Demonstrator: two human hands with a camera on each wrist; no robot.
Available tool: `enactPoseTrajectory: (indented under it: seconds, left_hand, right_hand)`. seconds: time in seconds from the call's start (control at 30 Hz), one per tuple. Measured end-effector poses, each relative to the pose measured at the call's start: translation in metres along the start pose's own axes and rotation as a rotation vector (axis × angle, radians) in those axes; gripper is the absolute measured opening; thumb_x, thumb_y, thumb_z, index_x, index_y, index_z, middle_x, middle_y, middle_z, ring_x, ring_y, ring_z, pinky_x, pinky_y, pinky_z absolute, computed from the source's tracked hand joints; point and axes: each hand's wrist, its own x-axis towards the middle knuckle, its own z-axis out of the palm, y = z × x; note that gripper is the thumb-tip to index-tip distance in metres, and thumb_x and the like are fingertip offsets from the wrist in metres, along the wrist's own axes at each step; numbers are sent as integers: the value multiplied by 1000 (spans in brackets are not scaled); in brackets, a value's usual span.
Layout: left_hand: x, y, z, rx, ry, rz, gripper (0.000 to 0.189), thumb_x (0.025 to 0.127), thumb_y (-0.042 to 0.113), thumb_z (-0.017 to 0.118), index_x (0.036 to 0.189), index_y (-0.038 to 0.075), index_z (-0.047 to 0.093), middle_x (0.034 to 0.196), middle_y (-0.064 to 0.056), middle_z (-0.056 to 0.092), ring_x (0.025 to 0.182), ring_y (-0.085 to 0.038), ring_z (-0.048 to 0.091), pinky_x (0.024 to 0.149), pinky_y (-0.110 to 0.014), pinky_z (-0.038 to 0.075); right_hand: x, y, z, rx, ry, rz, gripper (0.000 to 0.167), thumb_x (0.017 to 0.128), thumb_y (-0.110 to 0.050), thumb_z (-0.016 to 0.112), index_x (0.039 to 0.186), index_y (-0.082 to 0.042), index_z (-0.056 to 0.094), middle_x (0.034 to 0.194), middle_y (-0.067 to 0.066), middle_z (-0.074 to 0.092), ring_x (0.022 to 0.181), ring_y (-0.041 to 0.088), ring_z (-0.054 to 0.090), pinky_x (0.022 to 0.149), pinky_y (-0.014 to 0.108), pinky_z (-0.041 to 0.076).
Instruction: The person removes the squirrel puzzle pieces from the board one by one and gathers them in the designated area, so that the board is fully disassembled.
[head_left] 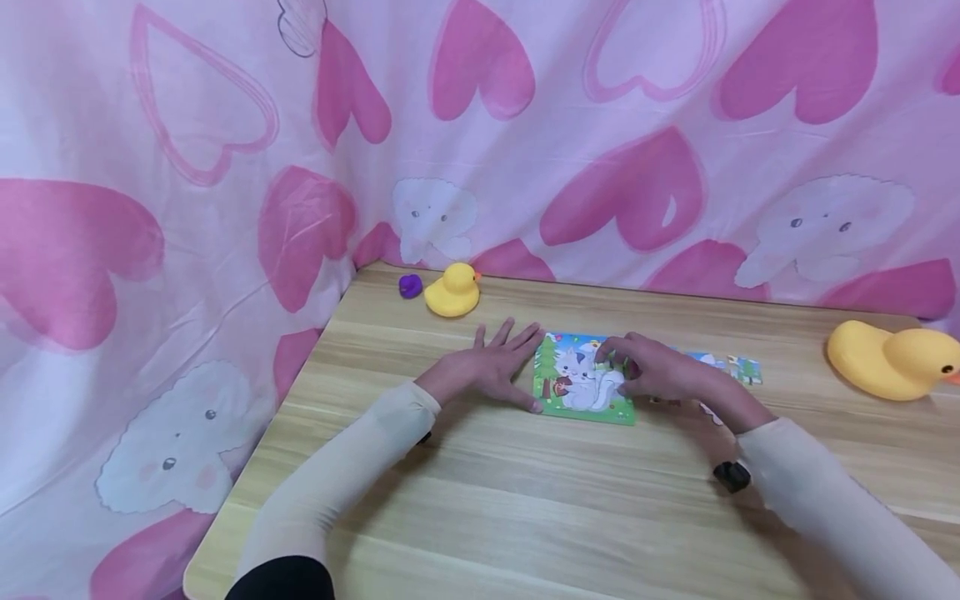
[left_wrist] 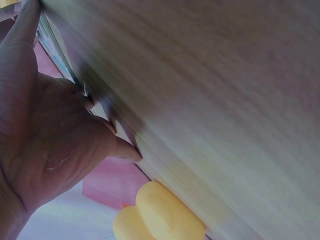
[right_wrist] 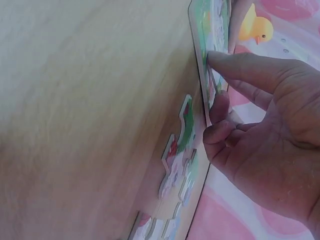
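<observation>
A jigsaw puzzle board (head_left: 573, 410) with a picture of a white squirrel lies flat on the table. My left hand (head_left: 491, 364) rests at its left edge, fingers spread and thumb near the lower left corner. Over the board's right part, my right hand (head_left: 654, 368) pinches a thin puzzle piece (right_wrist: 214, 81) between thumb and fingers. In the right wrist view that piece is tilted edge-on against the board, its picture hard to see. Several loose puzzle pieces (right_wrist: 175, 176) lie right of the board, partly hidden by the right hand in the head view.
A yellow rubber duck (head_left: 452, 292) and a small purple duck (head_left: 410, 287) stand at the back left of the wooden table (head_left: 480, 508). A larger yellow duck (head_left: 885, 360) sits at the far right. Pink heart-patterned cloth (head_left: 480, 150) hangs behind and left.
</observation>
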Motion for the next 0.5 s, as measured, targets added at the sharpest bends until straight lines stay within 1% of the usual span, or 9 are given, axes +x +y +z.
enactPoseTrajectory:
  seconds: [0.1,0.2,0.33,0.43,0.5]
  left_hand:
    - [0,1,-1,2,-5,-6,129,83,84,66,170,29,-12,179,7,-18,165,-35,-23,127,-73,-14]
    - [0,1,-1,6,-2,-8,129,82,84,66,170,30,-12,179,7,-18,165,-35,-23,127,-72,-14]
    - [1,2,-1,4,-2,-5,130,82,84,66,170,30,-13,179,7,-19,165,-35,-23,127,-72,-15]
    - [0,2,-1,2,-6,-6,130,82,84,66,170,30,-13,179,7,-18,164,-35,-23,127,-73,-14]
    - [-1,2,-1,2,-7,-6,130,83,84,66,170,30,-13,179,7,-18,164,-35,-23,126,-73,-14]
  right_hand:
    - [1,-1,-2,-8,-12,4,49,92,-13,82,137,-21,62,119,10,61,97,24,56,70,30,54]
    - [1,-4,-3,-48,-13,2,51,91,-14,83,137,-20,63,117,10,62,95,23,56,69,30,54]
    - [1,-8,-3,-105,10,7,54,86,-12,84,137,-21,66,116,9,62,92,22,56,70,30,52]
    - [1,-7,-1,-122,30,12,58,82,-10,84,136,-22,67,115,7,62,90,21,56,69,30,52]
    - [0,-6,2,-134,48,0,58,82,-12,85,136,-22,67,113,6,63,89,19,56,69,30,52]
